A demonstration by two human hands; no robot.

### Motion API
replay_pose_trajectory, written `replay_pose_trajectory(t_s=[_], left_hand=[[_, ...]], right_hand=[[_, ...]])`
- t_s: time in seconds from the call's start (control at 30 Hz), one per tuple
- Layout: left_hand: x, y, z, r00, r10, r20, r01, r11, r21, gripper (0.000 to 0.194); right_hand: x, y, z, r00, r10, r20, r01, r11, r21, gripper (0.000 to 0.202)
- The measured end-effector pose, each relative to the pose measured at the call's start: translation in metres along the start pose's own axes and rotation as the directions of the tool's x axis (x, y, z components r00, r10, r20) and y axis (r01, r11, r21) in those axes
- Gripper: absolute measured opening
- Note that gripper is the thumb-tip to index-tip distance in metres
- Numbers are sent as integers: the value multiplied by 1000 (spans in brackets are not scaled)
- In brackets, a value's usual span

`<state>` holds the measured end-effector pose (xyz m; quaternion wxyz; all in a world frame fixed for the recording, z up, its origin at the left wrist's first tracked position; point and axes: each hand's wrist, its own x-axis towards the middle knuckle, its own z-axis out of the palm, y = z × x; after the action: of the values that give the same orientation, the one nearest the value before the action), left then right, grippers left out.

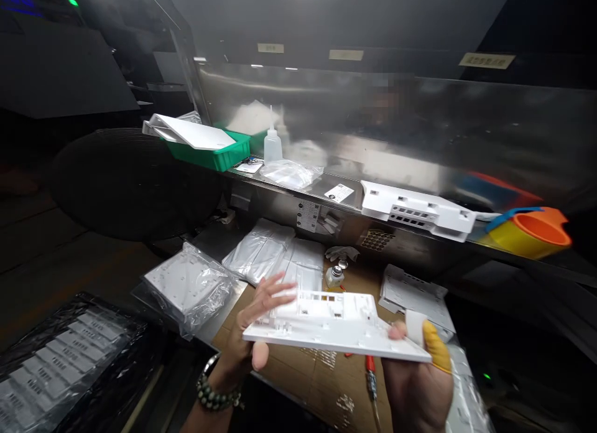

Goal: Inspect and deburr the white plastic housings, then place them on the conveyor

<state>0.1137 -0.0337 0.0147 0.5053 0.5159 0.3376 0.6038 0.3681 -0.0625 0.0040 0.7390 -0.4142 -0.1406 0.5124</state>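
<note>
White moulded plastic housing panel (pixel 333 333) hangs level with both hands, spanning the space between them above the brown cardboard mat (pixel 280 371), its long axis running left to right and dipping slightly at the right end. Neither hand is nearer — the left hand (pixel 250 318) grips one end with fingers spread and thumb tip at the near edge, while the right hand (pixel 420 386), a yellow finger cot (pixel 437 347) on one digit, clasps the opposite corner just beside the red-handled tool (pixel 370 364).
</note>
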Motion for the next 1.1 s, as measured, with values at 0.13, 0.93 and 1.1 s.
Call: replay_pose_trajectory(t_s=[0.13,0.93,1.1], left_hand=[[-4,0,10,942,-122,-312,15,946,-325,99],[16,26,10,671,-658,342,600,211,-772,60],[12,25,3,691,-647,323,567,208,-797,61]], right_hand=[[-9,4,7,988,-150,17,149,987,58,23],[-80,41,83,280,-191,941,939,259,-227,23],[-76,42,76,322,-127,938,915,295,-274,23]])
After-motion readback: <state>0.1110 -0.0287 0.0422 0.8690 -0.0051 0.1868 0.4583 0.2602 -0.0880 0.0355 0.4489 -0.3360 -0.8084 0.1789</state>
